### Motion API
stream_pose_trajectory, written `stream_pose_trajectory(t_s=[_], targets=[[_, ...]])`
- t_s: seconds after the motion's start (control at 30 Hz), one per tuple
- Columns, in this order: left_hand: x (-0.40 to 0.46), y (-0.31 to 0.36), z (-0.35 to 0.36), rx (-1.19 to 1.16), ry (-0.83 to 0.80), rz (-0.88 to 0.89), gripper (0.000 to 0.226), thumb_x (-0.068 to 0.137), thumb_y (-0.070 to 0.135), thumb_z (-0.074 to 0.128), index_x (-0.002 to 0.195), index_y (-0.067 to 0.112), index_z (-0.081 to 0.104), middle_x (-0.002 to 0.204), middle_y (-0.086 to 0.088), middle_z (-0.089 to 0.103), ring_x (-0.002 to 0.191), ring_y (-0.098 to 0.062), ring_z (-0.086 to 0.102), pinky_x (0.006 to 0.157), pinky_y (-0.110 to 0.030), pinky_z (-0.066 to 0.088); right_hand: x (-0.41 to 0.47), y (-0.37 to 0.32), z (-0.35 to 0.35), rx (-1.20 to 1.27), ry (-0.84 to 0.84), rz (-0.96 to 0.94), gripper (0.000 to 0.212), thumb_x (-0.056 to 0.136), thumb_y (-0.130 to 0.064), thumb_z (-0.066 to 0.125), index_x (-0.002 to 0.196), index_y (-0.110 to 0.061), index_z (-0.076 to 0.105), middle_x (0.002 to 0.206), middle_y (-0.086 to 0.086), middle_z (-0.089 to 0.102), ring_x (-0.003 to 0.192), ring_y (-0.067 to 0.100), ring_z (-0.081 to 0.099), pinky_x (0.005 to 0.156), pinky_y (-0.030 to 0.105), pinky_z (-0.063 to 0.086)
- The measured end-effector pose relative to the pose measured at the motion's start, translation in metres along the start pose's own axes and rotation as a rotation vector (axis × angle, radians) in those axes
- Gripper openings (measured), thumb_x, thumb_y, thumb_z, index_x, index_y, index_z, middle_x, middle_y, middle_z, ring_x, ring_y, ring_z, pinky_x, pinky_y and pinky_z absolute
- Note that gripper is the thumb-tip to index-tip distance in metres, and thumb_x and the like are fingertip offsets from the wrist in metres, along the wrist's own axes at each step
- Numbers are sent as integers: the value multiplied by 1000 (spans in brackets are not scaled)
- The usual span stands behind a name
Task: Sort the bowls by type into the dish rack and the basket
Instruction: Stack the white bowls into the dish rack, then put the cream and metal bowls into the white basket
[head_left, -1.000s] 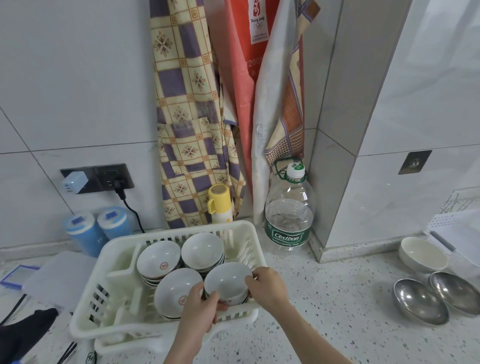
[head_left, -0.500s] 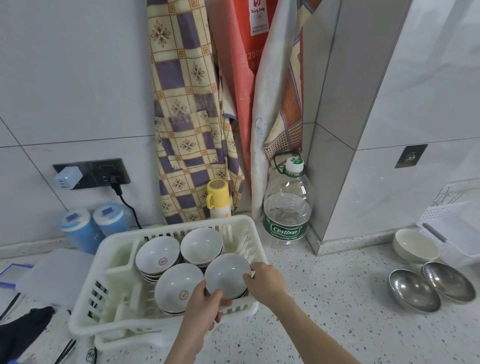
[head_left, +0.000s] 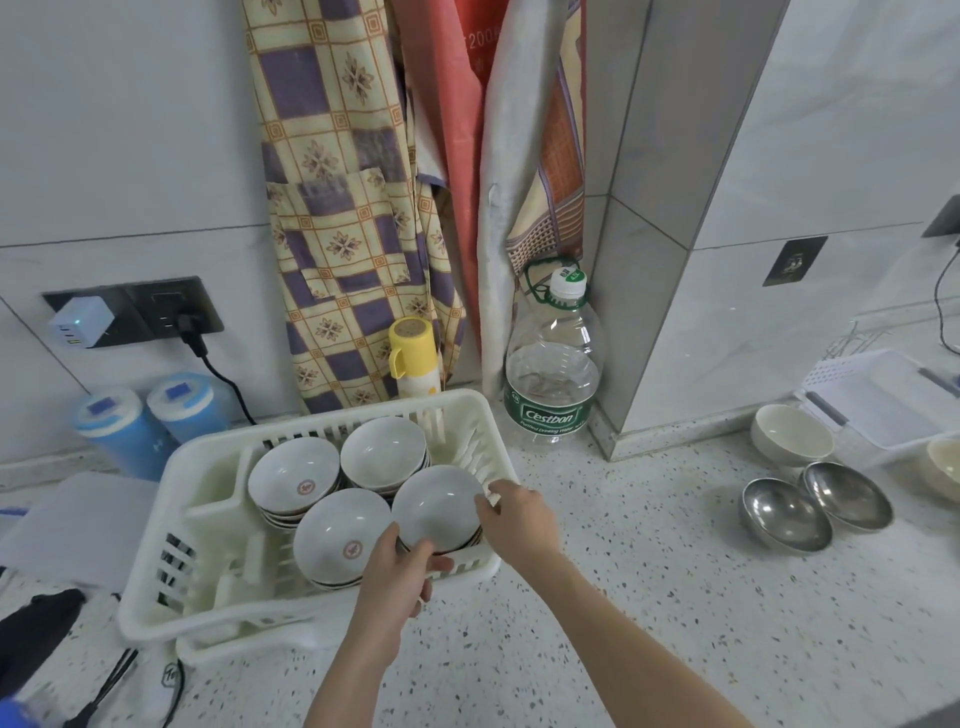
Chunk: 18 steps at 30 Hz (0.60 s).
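A white plastic dish rack (head_left: 208, 525) on the counter holds several stacks of white bowls with red marks. I hold the front right white bowl (head_left: 436, 501) with both hands: my left hand (head_left: 400, 577) grips its near rim, my right hand (head_left: 519, 519) grips its right rim. Far right, two steel bowls (head_left: 784, 514) lie on the counter beside a cream bowl (head_left: 789, 434). Another cream bowl (head_left: 945, 467) shows at the right edge. A white basket (head_left: 883, 395) stands behind them.
A large water bottle (head_left: 550, 374) and a yellow flask (head_left: 413, 358) stand behind the rack. Two blue canisters (head_left: 145, 426), a wall socket with a plugged cable (head_left: 182, 322) and hanging cloths are at the back. A tiled pillar stands between rack and basket.
The view has shifted slightly left and down. Both hands stay on the front right bowl in the rack; the right fingers have spread along its rim.
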<state>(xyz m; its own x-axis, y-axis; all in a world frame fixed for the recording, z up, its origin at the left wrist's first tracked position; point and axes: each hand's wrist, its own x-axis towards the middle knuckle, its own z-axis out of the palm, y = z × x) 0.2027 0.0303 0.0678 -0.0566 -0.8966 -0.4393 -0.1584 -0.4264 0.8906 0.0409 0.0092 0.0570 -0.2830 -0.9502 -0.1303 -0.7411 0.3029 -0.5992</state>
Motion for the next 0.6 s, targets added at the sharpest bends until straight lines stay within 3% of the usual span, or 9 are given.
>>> stream_pose_trajectory(t_s=[0.07, 0.2, 0.4, 0.6], targets=[[-4, -3, 5, -65, 64, 40, 38, 95, 13, 54, 126, 32, 44, 79, -4, 77, 47, -12, 40, 42, -21, 34, -7, 6, -8, 332, -38, 51, 22, 94, -26, 51, 90, -14, 69, 65, -3, 67, 56, 13, 53, 54, 23, 44], [-18, -8, 22, -144, 117, 129, 18, 98, 16, 55, 113, 23, 62, 69, -5, 74, 41, -8, 35, 39, -17, 31, -28, 27, -25, 772, -92, 162, 19, 91, -21, 54, 87, -13, 71, 66, -1, 70, 44, 10, 42, 46, 25, 36], [-49, -18, 79, -35, 53, 104, 12, 97, 31, 58, 100, 24, 67, 70, -5, 74, 42, -11, 33, 42, -21, 29, -69, 90, -54, 1016, -45, 376, 17, 93, -24, 59, 102, -17, 71, 65, -1, 71, 42, 11, 41, 44, 21, 35], [-83, -43, 179, 60, -19, 48, 11, 98, 26, 56, 102, 25, 66, 70, -3, 75, 41, -10, 37, 41, -20, 29, -101, 187, -100, 1064, -27, 471, 18, 95, -21, 56, 103, -13, 70, 70, 4, 71, 46, 13, 40, 45, 22, 32]])
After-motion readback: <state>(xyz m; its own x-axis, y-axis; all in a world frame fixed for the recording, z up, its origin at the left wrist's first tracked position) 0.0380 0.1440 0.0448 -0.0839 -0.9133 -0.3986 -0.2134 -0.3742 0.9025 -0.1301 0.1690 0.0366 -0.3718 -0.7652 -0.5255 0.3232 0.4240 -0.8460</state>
